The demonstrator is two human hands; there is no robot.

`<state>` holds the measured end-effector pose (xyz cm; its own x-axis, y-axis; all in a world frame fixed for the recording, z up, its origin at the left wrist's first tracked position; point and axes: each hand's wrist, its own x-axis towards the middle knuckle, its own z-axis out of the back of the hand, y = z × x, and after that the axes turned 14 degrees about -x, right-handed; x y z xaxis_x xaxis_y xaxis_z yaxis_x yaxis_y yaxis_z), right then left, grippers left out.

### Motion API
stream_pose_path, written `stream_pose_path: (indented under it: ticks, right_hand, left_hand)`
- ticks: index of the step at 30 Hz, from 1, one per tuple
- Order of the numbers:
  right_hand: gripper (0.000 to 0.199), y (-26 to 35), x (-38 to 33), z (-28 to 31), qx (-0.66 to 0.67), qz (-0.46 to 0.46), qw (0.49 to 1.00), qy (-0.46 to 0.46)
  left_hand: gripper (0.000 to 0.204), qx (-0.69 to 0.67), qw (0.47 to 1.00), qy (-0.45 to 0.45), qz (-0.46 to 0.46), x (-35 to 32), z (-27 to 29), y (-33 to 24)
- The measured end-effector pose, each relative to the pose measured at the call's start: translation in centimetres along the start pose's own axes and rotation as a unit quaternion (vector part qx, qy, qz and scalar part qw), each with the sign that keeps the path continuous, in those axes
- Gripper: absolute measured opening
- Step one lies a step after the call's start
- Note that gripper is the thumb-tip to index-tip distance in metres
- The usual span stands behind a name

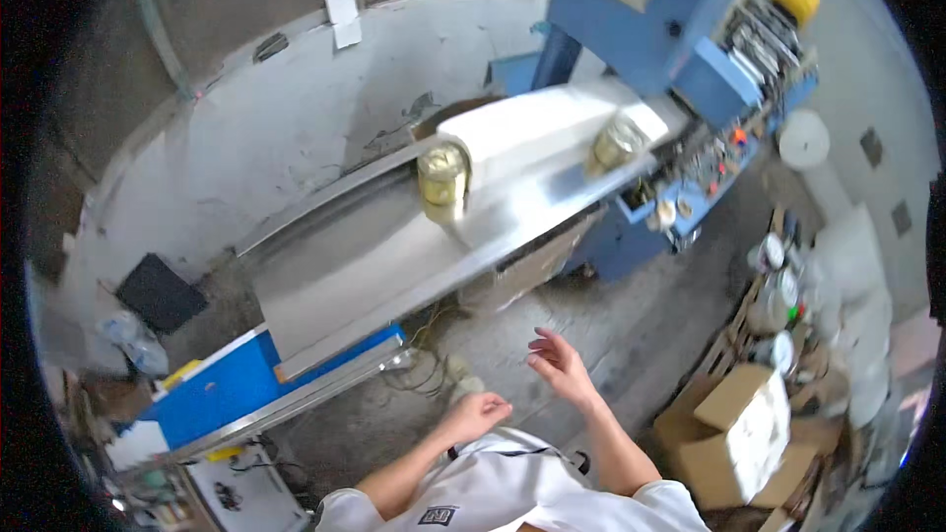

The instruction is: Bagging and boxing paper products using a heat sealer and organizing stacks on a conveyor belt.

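Observation:
My left hand (476,417) hangs in front of my waist with nothing seen in it, its fingers loosely bent and pointing right. Further right and a little higher, my right hand (559,365) is empty, thumb and fingers apart. Neither touches anything. Beyond them slopes a shiny metal table (355,266) with raised edges. A round, gold-coloured jar (442,177) stands on it near the middle. Closer to the blue machine is a second, blurred jar (618,142). Between the two, a long white block (532,128) lies along the far side.
A blue machine (641,15) stands at the far end, with a blue tray (700,192) of small parts beside it. Left of me runs a blue conveyor belt (212,394). Open cardboard boxes (734,433) and several tins (780,288) sit on the right.

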<state>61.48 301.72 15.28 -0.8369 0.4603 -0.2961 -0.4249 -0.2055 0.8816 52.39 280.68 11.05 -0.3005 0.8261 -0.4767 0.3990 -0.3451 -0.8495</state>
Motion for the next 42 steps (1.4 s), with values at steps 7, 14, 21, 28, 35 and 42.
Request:
stream_pose_path:
  ticks: [7, 14, 21, 28, 35, 42]
  right_hand:
    - [0.062, 16.1, 18.7, -1.0, -0.292, 0.268, 0.918, 0.028]
    - [0.069, 22.4, 34.3, -1.9, -0.494, 0.49, 0.717, 0.046]
    - [0.083, 22.1, 33.9, -0.9, -0.582, 0.456, 0.672, 0.038]
    - [0.077, 17.5, 30.8, 4.2, -0.278, 0.483, 0.794, 0.244]
    - [0.05, 13.6, 35.9, 8.8, -0.074, 0.316, 0.885, 0.333]
    - [0.047, 12.1, 39.0, 12.2, -0.185, 0.331, 0.849, 0.368]
  left_hand:
    - [0.032, -0.116, 0.982, -0.082, -0.122, 4.0, 6.4, -9.7]
    - [0.024, -0.182, 0.94, -0.239, -0.164, 3.6, 11.6, -14.8]
    - [0.031, -0.247, 0.797, -0.485, -0.262, 8.1, 17.3, -20.6]
    - [0.042, -0.14, 0.888, -0.387, -0.206, 24.2, 18.2, -24.8]
    - [0.052, 0.057, 0.888, -0.438, -0.129, 29.1, 18.5, -30.2]
    - [0.061, 0.101, 0.879, -0.451, -0.115, 30.8, 14.4, -34.8]
